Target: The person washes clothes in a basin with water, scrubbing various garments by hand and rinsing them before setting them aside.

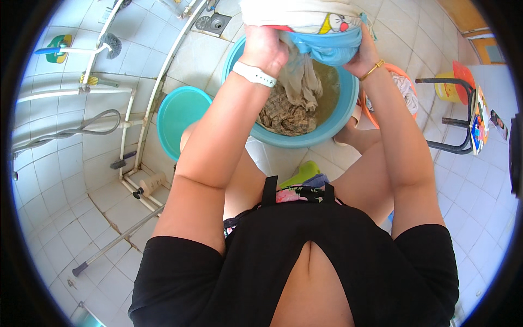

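Both of my hands hold up a white and light-blue garment (327,43) printed with a cartoon figure. My left hand (265,47) grips its left side, with the fingers partly hidden by the cloth. At the right side, my right hand (365,55) has hold of the blue edge. Below it stands a large blue plastic basin (302,141) with murky water (330,98). A brown checked cloth (288,116) lies bunched in the basin. Pale wet fabric (304,81) reaches from near my left hand down onto the checked cloth.
A turquoise basin (179,118) stands to the left. On the right are an orange basin (369,112) with whitish laundry (404,90) and a metal-legged stool (466,143). White pipes (110,90) run along the left wall. A floor drain (216,24) lies beyond the blue basin.
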`<state>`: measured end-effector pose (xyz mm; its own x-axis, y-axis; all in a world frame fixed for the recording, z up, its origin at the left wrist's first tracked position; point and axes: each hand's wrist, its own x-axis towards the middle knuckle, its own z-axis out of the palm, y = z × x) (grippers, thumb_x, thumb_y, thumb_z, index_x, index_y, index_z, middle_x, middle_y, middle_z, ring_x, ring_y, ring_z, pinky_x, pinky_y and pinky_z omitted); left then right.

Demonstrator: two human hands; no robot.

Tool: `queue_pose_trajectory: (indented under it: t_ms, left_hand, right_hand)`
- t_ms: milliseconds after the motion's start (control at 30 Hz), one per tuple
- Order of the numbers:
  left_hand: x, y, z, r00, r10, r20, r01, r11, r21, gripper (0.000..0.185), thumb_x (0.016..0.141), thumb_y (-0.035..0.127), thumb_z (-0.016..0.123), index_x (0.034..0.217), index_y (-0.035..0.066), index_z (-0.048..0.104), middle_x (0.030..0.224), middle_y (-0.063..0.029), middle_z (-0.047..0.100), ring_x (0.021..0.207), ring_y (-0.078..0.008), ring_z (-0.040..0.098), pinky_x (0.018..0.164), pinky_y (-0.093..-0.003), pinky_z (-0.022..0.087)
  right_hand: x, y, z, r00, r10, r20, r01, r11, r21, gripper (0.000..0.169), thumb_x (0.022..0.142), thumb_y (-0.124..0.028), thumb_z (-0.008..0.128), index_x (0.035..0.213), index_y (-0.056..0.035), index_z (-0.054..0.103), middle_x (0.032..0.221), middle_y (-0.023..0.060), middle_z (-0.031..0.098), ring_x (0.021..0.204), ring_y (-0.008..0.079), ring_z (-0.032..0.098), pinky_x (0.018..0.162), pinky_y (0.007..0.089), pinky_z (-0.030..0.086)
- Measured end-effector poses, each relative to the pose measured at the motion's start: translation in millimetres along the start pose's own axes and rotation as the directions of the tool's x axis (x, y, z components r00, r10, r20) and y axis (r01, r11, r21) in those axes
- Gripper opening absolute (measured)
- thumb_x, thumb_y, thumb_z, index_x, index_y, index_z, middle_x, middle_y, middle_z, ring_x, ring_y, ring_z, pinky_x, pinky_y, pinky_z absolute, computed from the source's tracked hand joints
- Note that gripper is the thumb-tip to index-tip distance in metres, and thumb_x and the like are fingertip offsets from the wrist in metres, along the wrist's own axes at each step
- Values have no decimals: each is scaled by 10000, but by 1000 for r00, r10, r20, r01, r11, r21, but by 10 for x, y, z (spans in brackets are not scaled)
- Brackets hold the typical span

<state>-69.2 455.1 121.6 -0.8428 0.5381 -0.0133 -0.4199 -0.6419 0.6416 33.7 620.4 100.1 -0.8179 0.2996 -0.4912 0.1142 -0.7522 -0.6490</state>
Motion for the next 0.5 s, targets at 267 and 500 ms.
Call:
queue_pose_trajectory:
  t_ms: [267,500]
  left_hand:
    - [-137,-39,310,994,-9,112,17,998,-67,340,1023,263,502,1271,37,555,1178,-90,658,1067,-195,630,882,-335,523]
    - [-236,-33,217,976,-125,177,133,991,-32,372,1027,284,492,1296,31,531,1201,-93,649,1060,-215,634,895,-354,529]
  right_hand:
    - [65,292,-431,866,417,276,-368,905,-215,842,912,-769,297,1436,-127,446,1332,159,575,1164,350,606,948,440,501]
    - [-26,468,-165,935,158,317,-221,960,172,697,975,-627,342,1437,-112,428,1379,159,530,1280,384,504,1072,509,424]
